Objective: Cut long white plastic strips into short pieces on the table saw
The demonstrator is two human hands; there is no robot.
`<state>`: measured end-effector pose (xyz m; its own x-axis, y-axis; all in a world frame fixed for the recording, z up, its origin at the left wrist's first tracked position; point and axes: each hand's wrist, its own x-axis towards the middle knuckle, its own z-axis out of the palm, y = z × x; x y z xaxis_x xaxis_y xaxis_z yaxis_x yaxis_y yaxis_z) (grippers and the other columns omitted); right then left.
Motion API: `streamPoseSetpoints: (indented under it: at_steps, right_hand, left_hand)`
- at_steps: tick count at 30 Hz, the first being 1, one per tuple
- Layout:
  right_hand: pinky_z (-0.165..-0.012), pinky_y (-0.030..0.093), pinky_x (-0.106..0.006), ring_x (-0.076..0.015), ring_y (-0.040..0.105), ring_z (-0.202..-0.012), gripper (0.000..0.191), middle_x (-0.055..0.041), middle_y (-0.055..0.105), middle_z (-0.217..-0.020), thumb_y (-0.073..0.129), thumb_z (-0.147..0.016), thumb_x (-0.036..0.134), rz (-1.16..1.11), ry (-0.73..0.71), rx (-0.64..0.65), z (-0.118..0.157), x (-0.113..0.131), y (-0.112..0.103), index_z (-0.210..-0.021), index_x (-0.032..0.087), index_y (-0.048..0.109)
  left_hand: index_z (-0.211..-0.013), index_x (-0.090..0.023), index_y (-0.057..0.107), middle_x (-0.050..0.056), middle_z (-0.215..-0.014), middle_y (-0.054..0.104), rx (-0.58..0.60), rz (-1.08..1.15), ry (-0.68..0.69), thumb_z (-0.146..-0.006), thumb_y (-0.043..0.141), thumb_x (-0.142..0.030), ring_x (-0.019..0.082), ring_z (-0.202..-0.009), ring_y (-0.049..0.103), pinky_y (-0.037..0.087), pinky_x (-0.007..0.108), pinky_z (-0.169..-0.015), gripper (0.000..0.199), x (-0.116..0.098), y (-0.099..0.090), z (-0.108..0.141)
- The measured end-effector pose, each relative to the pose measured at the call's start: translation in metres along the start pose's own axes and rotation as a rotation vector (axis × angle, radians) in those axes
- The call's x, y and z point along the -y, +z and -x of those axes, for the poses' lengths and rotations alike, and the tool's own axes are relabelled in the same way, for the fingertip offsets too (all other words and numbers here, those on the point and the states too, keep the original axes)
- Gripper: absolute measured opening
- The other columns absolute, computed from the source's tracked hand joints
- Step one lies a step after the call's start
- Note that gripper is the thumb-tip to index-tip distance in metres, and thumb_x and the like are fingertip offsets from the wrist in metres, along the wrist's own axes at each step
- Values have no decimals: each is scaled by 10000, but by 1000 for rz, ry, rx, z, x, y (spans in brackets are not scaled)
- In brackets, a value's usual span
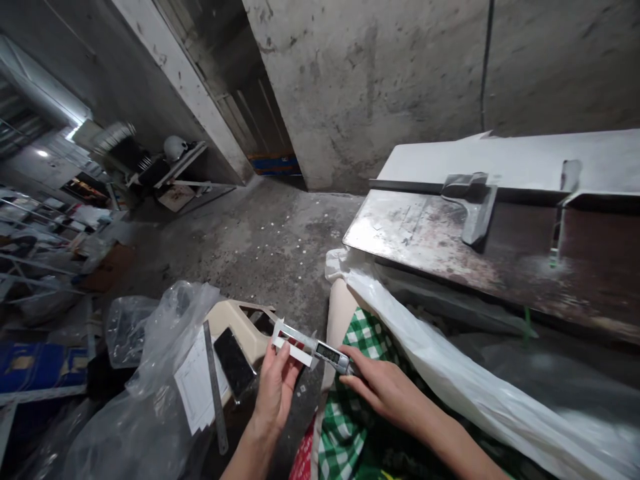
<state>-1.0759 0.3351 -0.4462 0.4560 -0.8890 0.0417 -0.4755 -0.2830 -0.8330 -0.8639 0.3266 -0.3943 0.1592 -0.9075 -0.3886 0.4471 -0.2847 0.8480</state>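
The white piece [300, 355] is pinched by the fingers of the left hand [274, 388], seemingly steadied against the caliper [342, 362]. The caliper is gripped by the right hand's [375, 380] fingers, presumably to keep its display [327, 353] uncovered.

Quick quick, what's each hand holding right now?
Left hand: closed, holding a white piece.
Right hand: closed, holding a digital caliper.

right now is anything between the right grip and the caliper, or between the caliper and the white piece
Nothing visible. The right grip holds the caliper, and the left grip holds the white piece at its measuring end; exact contact is too small to tell. The ruler lies to the left, out of the way.
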Motion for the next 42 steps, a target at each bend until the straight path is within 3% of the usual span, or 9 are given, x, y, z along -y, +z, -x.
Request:
streamPoseSetpoints:
  at_steps: [15, 20, 23, 28, 37, 42]
  right_hand:
    - [-704, 418, -288, -237, 656, -868, 349, -70, 684, -992, 363, -989, 358, -6, -22, 44, -1, -3, 3, -1301, 209, 413]
    - [-718, 417, -288, -242, 654, -907, 353, -58, 679, -1001, 374, -993, 372, 2, -21, 35, 0, -7, 7, -1311, 221, 397]
    - [-721, 416, -288, -242, 654, -922, 351, -59, 678, -1019, 370, -996, 372, 9, -16, 33, 0, -8, 8, -1313, 223, 392]
    - [-725, 428, -298, -251, 656, -931, 365, -81, 679, -1056, 362, -995, 371, 21, -10, 33, 0, -7, 7, -1318, 205, 396]
    - [-742, 488, -301, -254, 677, -942, 401, -82, 697, -1068, 359, -982, 410, -19, 0, 9, -1, -15, 12, -1330, 219, 421]
    - [-695, 547, -311, -272, 700, -896, 422, -53, 714, -1066, 398, -940, 524, -96, 6, -58, -1, -32, 31, -1288, 302, 483]
  left_hand:
    - [-1118, -153, 609, 92, -1085, 674, 35, 18, -14, -821, 715, -212, 197, -988, 662, 536, 280, -886, 321, 1, -4, -5]
    - [-1076, -123, 619, 130, -1044, 680, -44, 222, -97, -936, 571, -327, 236, -959, 674, 549, 370, -886, 252, -3, -1, -6]
    - [-1022, -114, 618, 119, -928, 684, -96, 286, -109, -960, 504, -402, 229, -861, 686, 567, 373, -825, 315, -5, -1, -9]
    - [-996, -100, 617, 132, -934, 674, -129, 289, -121, -967, 467, -433, 242, -874, 684, 570, 362, -795, 367, -4, -4, -12]
    - [-1008, -123, 622, 112, -938, 667, -84, 332, -136, -951, 503, -443, 222, -874, 669, 546, 339, -815, 346, -1, -2, -15]
    - [-1037, -115, 615, 104, -961, 661, -53, 364, -142, -820, 693, -459, 220, -888, 657, 508, 343, -889, 414, 5, 1, -12]
